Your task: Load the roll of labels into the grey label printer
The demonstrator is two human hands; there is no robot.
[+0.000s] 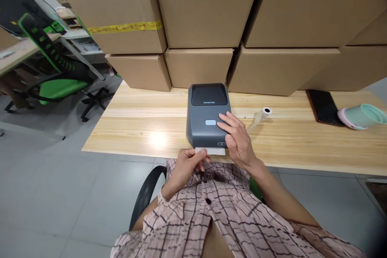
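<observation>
A dark grey label printer [201, 113] sits near the front edge of the wooden table, with a light button on its top. From its front slot sticks out a strip of white label paper [216, 151]. My left hand [189, 163] pinches the left end of that strip between thumb and fingers. Resting on the printer's right front corner is my right hand [238, 141], its fingers stretched over the top and the thumb at the front edge. To the right of the printer lies a small roll of white paper [264, 113] with a loose tail.
Cardboard boxes [199, 66] are stacked along the table's [136, 129] back. A dark phone [325, 107] and a mint-green cup [361, 116] lie at the right. A green office chair [63, 88] stands at the far left. Part of a person's head shows behind the boxes.
</observation>
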